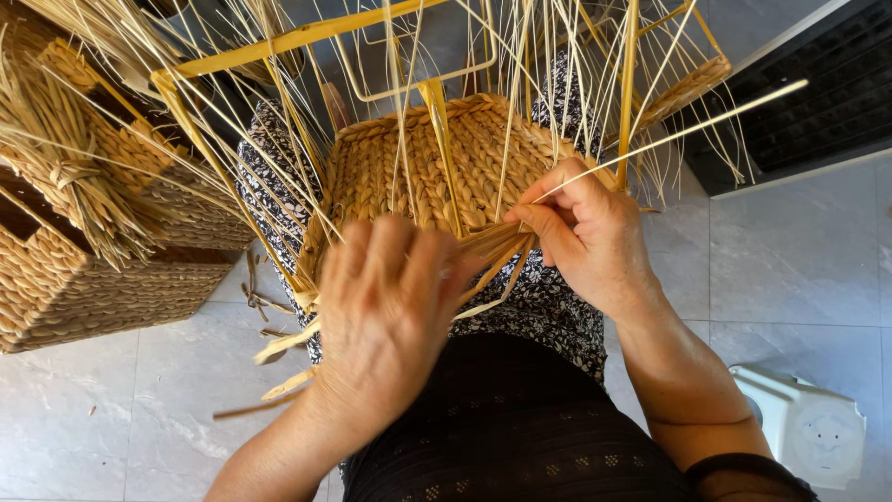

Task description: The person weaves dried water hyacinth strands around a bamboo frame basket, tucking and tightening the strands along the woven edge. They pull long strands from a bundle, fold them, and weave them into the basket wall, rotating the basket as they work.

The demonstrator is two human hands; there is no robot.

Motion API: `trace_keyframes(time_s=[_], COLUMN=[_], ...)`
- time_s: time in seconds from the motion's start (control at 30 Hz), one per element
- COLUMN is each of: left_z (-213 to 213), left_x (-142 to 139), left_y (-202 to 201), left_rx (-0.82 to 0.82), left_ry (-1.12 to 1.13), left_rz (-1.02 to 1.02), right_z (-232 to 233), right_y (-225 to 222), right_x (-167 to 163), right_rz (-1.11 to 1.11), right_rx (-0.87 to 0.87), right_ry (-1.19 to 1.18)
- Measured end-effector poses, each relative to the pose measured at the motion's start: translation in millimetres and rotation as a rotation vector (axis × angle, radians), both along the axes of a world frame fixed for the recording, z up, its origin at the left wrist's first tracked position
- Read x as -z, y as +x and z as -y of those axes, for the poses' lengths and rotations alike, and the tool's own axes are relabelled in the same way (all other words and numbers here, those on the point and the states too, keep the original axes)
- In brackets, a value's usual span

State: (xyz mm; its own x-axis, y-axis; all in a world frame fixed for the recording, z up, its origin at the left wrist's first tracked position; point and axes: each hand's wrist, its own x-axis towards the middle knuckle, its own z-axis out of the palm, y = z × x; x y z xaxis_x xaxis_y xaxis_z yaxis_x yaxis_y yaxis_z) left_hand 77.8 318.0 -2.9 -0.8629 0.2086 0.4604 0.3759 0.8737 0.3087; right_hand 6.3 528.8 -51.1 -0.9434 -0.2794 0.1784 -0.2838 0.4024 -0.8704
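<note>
Head view, seated person, work resting on the lap.

The half-woven basket (437,163) is lying just beyond both hands, its braided panel facing up and its yellow frame (307,37) rising past the fingertips. Loose straw strands (506,244) are fanning out from the weave's near edge, directly between the two hands.

The right hand (581,232) is pinching shut on a single long strand (688,130), which is running up and away to that hand's outer side. The thumb and forefinger are closing on it right at the panel's edge. The left hand (386,311) is blurred with motion; it is sitting over the near ends of the strands, fingers curled, but I cannot tell whether it is actually gripping them.

Judgement: the weaving step is in hand, a strand being worked into the row at the panel's near edge. The next move is likely calling for steady tension from the right hand while the left is guiding the bundle across, keeping it flat against the braid.

Beyond the left hand's outer side, finished woven baskets (102,279) and a tied straw bundle (74,177) are sitting on the grey tiled floor (790,251). A white plastic device (808,423) is lying near the right forearm.
</note>
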Motion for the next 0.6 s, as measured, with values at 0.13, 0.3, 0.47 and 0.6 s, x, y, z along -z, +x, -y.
trace_keyframes(time_s=[0.13,0.3,0.47,0.6], left_z=[-29.3,-43.6,-28.8,-9.7], left_x=[14.3,36.3,33.6,22.2], left_y=[0.4,-7.0,-10.7,-15.3], left_rx=[0.030,-0.039,0.055,0.126], left_ry=[0.010,-0.225,-0.056,0.056], left_rz=[-0.013,0.054,0.166,0.263], right_z=[-0.2,-2.4,-11.9,-24.7], right_y=[-0.4,-0.8,-5.1,-4.6], right_x=[-1.3,2.5,11.0,6.3], right_rz=[-0.014,0.025,-0.017,-0.254], right_rx=[-0.007,-0.001,-0.075,-0.093], right_ry=[-0.015,-0.021,-0.125,-0.147])
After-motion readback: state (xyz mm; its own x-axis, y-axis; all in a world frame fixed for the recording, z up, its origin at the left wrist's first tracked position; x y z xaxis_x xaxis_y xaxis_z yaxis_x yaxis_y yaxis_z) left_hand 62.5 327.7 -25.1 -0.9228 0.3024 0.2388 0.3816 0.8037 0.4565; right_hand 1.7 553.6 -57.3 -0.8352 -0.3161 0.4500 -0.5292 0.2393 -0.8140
